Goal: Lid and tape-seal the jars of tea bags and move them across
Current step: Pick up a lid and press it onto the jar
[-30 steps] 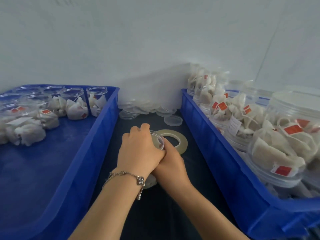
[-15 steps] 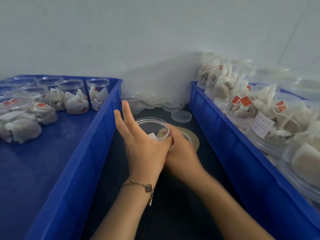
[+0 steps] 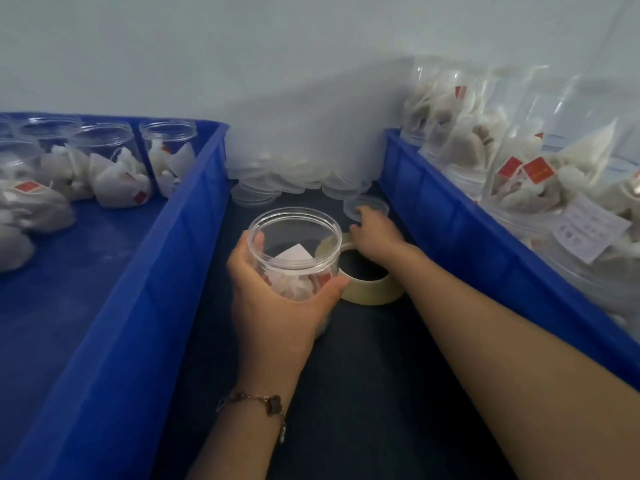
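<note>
The left hand grips the open jar between the crates; the right hand, fingers loose, touches a lid. A one-handed hold could tip the jar.

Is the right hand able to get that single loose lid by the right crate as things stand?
Probably yes. The right hand is already at the lid, fingertips on its near edge, nothing lying between them. The tape roll sits under the wrist, and the left hand holds the open jar aside.
</note>
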